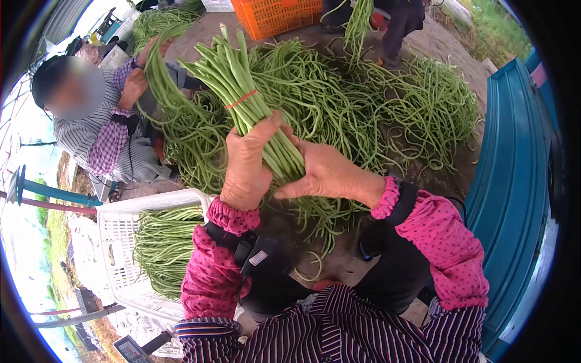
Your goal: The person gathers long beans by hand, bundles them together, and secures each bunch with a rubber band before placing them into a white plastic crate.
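A bundle of long green beans [227, 75] is held up in front of me, with a red band [241, 99] round it near the upper end. My left hand [248, 160] is wrapped round the bundle just below the band. Lower down, my right hand [330, 172] grips the same bundle from the right, its thumb across the near side. Behind and beneath both hands spreads a large loose pile of long beans [339, 103] on the ground.
At my left stands a white plastic crate [115, 266] with beans laid inside. A co-worker [109, 127] at the left holds beans. Another person [399, 30] is at the back, near an orange crate [278, 18]. A blue metal panel [514, 175] borders the right.
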`<action>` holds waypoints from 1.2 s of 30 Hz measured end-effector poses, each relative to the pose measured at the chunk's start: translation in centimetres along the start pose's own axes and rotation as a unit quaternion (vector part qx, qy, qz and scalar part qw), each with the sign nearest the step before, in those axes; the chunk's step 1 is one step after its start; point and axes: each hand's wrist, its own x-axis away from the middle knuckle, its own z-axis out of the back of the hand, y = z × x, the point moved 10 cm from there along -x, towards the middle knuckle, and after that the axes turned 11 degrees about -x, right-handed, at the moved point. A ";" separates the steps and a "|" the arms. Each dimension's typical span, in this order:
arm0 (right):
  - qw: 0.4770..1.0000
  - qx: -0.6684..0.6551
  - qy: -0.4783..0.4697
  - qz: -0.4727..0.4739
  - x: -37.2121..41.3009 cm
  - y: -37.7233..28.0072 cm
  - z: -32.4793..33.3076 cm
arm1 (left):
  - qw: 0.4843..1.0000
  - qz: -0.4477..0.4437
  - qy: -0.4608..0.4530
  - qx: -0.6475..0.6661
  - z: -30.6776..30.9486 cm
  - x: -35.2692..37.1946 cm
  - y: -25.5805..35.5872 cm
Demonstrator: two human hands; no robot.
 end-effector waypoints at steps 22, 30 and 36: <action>0.993 0.074 0.096 -0.011 0.1 -0.6 2.0 | 0.994 -0.072 -0.002 -0.084 -2.2 1.0 -1.1; 0.988 0.129 0.088 0.002 0.3 -1.9 1.5 | 0.999 -0.046 -0.001 -0.026 -1.9 1.0 -1.5; 0.994 0.091 0.052 0.039 0.7 -2.6 2.9 | 0.997 -0.074 0.006 -0.026 0.2 0.3 1.7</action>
